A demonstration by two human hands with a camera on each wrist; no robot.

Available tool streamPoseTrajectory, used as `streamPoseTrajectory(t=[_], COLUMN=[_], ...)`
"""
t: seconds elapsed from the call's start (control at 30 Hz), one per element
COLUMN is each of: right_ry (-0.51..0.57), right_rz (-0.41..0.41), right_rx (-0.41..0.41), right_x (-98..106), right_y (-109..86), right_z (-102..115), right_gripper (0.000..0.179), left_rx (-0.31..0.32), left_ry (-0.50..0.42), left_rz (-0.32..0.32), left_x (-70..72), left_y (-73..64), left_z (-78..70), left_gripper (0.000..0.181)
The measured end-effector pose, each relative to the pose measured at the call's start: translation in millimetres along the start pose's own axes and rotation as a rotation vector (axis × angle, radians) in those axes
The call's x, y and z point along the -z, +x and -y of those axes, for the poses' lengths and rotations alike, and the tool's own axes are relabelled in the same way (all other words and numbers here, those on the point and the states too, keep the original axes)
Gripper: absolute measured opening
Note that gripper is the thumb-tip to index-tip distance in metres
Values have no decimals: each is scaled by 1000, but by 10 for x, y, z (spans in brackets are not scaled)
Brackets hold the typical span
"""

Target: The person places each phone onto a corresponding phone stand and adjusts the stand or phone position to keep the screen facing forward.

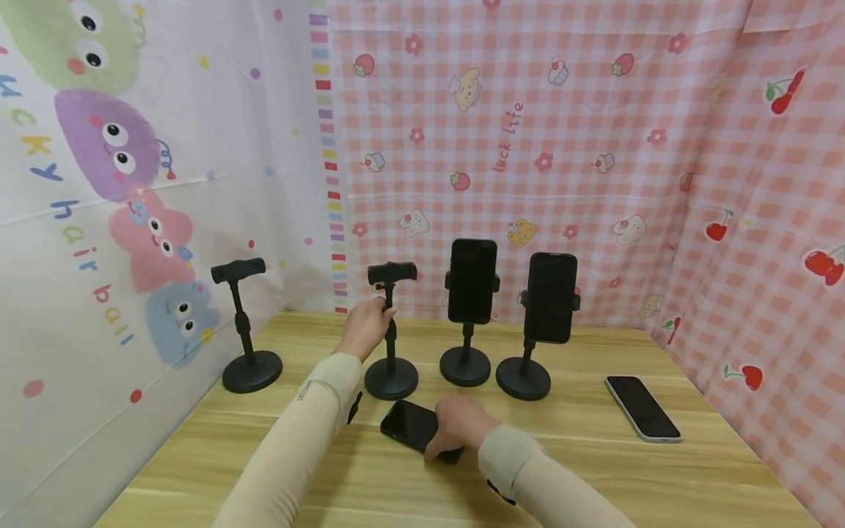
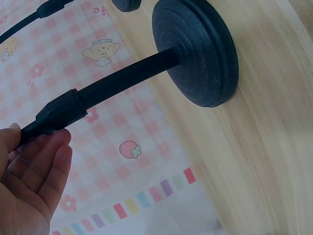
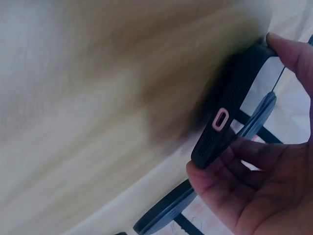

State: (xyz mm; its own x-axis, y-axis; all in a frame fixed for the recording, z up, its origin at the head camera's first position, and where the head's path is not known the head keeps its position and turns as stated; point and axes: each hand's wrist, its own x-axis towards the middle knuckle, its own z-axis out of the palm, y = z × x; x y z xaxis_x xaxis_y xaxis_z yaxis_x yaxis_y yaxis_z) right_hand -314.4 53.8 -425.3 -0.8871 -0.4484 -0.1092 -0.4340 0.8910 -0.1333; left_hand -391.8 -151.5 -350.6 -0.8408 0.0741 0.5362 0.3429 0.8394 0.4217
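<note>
At centre-right, black round-based stands (image 1: 465, 367): filled
Bare stands (image 1: 392, 379): two, left hand (image 1: 366, 326) gripping one
Right hand (image 1: 460, 421): gripping black phone (image 1: 407, 422)
White-edged phone (image 1: 643, 408): unmounted

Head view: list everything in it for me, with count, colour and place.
Gripped stand: 1, black, second from left, no phone
Free stand: 1, black, far left, no phone
Loaded stands: 2, black, third and fourth from left
Mounted phones: 2, black, upright in loaded stands
Gripped phone: 1, black, in front of the stands
Loose phone: 1, black with pale edge, flat at right
Table: 1, light wood, beneath
Checked cloth: count unclear, pink-white, behind and right
Cartoon cloth: 1, white, left
Sleeves: 2, cream, forearms
Hands: 2, bare; left hand on gripped stand's pole, right hand on gripped phone
</note>
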Motion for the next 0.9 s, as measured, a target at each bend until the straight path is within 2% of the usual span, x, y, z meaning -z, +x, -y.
streamPoseTrajectory(t=[0.27,0.43,0.63,0.9], right_ry=[34,101,243,321], right_rz=[-61,-89,-129,-201], right_rx=[-22,-46,-117,-204], right_x=[-26,-21,1,0], right_y=[-111,-174,-304,-410], right_z=[85,118,150,144], right_gripper=[50,53,55,61], left_rx=[6,17,13,6], left_ry=[-8,-17,-29,-3], left_rz=[6,7,0,-29], left_x=[8,7,3,-22], left_y=[-3,-6,-11,-7], left_z=[-13,-19,-22,-9], left_gripper=[25,24,23,23])
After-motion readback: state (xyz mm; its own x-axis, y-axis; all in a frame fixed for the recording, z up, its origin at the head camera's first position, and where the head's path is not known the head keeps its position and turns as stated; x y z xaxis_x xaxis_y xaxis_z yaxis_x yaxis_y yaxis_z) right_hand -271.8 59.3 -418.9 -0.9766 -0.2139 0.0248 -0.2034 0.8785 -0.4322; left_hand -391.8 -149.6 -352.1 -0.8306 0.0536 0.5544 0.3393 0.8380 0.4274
